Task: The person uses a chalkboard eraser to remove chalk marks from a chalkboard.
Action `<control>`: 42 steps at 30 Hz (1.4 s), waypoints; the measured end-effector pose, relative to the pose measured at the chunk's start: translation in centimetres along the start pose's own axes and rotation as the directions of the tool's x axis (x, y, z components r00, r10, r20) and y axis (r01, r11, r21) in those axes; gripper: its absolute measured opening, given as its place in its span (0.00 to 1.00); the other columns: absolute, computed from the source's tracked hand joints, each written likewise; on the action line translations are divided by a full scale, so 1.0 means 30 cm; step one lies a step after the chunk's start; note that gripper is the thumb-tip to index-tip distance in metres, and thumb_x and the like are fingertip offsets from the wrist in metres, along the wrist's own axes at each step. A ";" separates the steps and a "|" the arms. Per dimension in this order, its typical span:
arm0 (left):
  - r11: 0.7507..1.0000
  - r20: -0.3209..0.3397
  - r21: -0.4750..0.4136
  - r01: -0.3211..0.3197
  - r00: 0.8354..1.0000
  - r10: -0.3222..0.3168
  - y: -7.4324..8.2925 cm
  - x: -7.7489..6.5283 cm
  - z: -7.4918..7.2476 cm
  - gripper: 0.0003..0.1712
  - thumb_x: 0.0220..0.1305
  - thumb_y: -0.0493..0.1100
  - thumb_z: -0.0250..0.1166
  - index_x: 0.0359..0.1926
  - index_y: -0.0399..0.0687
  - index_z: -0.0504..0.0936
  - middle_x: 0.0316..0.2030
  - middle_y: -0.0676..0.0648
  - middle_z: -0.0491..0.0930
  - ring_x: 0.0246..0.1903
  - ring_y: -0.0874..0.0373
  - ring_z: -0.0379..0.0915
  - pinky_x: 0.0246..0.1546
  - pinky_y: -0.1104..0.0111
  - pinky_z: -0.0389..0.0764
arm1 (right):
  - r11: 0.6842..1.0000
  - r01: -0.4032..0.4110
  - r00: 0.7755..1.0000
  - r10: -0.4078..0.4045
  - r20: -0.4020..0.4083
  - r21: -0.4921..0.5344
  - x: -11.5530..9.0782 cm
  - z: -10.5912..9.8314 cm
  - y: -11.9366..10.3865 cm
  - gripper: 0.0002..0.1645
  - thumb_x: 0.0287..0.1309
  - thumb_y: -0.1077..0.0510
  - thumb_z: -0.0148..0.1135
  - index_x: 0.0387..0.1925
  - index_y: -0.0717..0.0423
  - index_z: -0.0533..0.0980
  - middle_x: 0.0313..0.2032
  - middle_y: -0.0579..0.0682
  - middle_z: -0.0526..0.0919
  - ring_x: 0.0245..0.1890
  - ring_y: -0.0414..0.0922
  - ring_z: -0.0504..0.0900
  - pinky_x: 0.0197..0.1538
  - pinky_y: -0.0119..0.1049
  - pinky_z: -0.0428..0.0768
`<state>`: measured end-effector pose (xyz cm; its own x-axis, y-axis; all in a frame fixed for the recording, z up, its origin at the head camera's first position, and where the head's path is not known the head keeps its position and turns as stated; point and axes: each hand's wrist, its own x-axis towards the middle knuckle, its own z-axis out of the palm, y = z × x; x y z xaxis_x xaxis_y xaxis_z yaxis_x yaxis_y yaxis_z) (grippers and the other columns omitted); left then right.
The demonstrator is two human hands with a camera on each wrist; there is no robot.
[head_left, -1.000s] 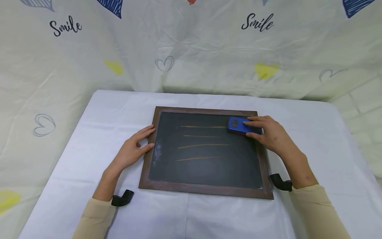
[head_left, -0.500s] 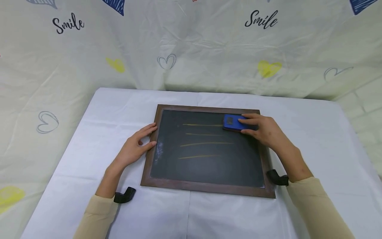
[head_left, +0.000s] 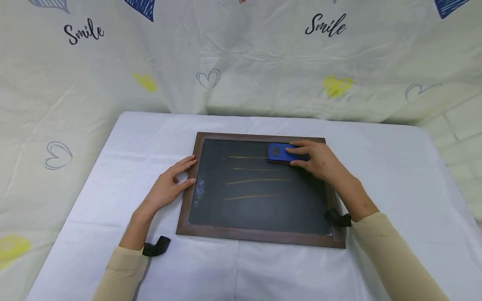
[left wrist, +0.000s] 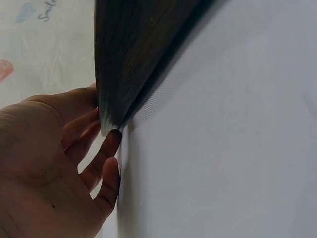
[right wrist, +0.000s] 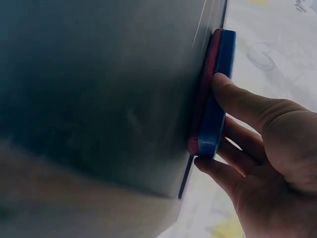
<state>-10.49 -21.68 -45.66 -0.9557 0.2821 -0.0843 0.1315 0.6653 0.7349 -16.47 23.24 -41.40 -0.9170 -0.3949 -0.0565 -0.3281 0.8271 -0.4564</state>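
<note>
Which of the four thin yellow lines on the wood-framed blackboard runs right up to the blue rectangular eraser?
The topmost thin yellow line: its visible right end meets the blue eraser. The other three lines lie lower, apart from it.

Board (head_left: 260, 215): on table (head_left: 395, 167). Eraser (head_left: 278, 156): on board's far part, right of centre, in my right hand (head_left: 318, 161). My left hand (head_left: 164, 189): at board's left edge. Backdrop (head_left: 260, 58): behind table.

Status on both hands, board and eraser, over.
Right hand grips eraser on board. Left hand touches board's left edge. Four yellow lines showing. No obstruction seen.
</note>
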 end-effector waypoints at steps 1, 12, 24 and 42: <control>1.000 0.001 -0.001 0.001 1.000 -0.001 -0.001 -0.001 -0.001 0.36 0.74 0.49 0.66 0.79 0.56 0.66 0.82 0.52 0.57 0.79 0.44 0.57 0.64 0.42 0.74 | 1.000 0.009 1.000 -0.009 -0.003 0.001 0.007 0.005 -0.005 0.28 0.64 0.55 0.72 0.65 0.54 0.80 0.71 0.59 0.75 0.70 0.64 0.74 0.61 0.59 0.80; 0.999 0.018 -0.030 0.012 1.000 -0.011 -0.013 0.004 -0.004 0.37 0.73 0.50 0.67 0.79 0.60 0.66 0.82 0.57 0.56 0.79 0.48 0.58 0.65 0.44 0.73 | 0.999 0.038 0.999 -0.038 -0.014 0.019 0.058 0.032 -0.053 0.28 0.61 0.54 0.75 0.63 0.52 0.82 0.70 0.55 0.78 0.69 0.61 0.77 0.63 0.57 0.80; 0.999 0.024 -0.041 0.018 1.000 -0.017 -0.009 0.009 -0.006 0.37 0.73 0.51 0.67 0.79 0.60 0.66 0.82 0.57 0.55 0.79 0.48 0.59 0.66 0.41 0.72 | 0.999 0.026 0.998 -0.028 0.054 0.043 0.114 0.051 -0.098 0.29 0.64 0.52 0.73 0.66 0.47 0.80 0.73 0.53 0.75 0.73 0.59 0.72 0.68 0.57 0.76; 0.999 0.021 -0.037 0.035 0.999 -0.034 -0.013 0.006 -0.003 0.38 0.73 0.52 0.67 0.79 0.63 0.65 0.82 0.58 0.55 0.78 0.48 0.60 0.66 0.41 0.71 | 0.998 0.064 0.992 -0.067 0.110 0.028 0.188 0.086 -0.204 0.31 0.63 0.50 0.74 0.66 0.47 0.79 0.72 0.52 0.76 0.74 0.57 0.72 0.73 0.55 0.72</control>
<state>-10.73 -21.96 -45.91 -0.9539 0.2735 -0.1232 0.0883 0.6485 0.7560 -19.04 14.91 -41.23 -0.8626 -0.4908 -0.1229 -0.3799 0.7886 -0.4835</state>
